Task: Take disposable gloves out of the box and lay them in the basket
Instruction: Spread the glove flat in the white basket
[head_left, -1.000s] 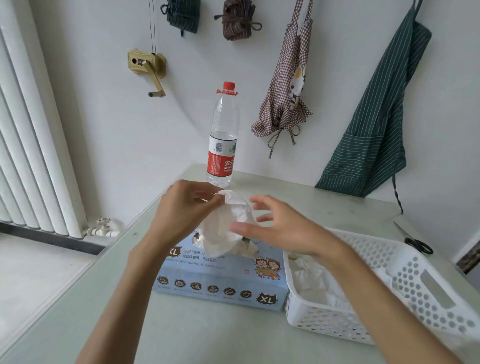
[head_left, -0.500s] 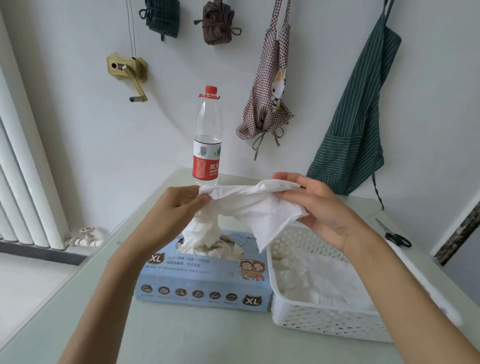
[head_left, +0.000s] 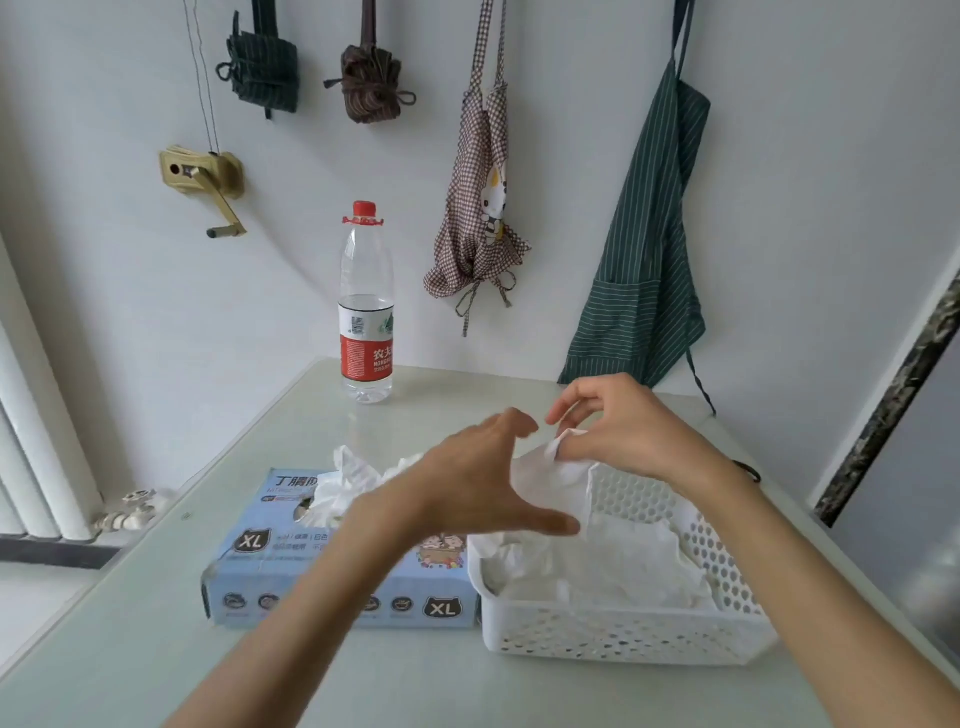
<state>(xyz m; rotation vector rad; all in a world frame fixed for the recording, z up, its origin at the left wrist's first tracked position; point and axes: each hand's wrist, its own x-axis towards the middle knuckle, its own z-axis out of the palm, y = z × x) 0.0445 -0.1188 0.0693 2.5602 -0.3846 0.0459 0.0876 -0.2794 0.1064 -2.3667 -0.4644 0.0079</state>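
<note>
The right hand (head_left: 618, 431) pinches a white glove (head_left: 558, 480) above the basket (head_left: 623, 631). The left hand (head_left: 483, 480) is spread, released. Box (head_left: 337, 566), basket and bottle (head_left: 366, 312) stand on the pale surface (head_left: 156, 649); aprons (head_left: 644, 249) hang on the wall.

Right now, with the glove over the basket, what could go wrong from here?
The glove hangs from only the right hand pinching its top edge; released carelessly, it may drape over the basket rim instead of lying inside. The left hand, open beside it, could snag the gloves bunched from the box and drag extras out.
</note>
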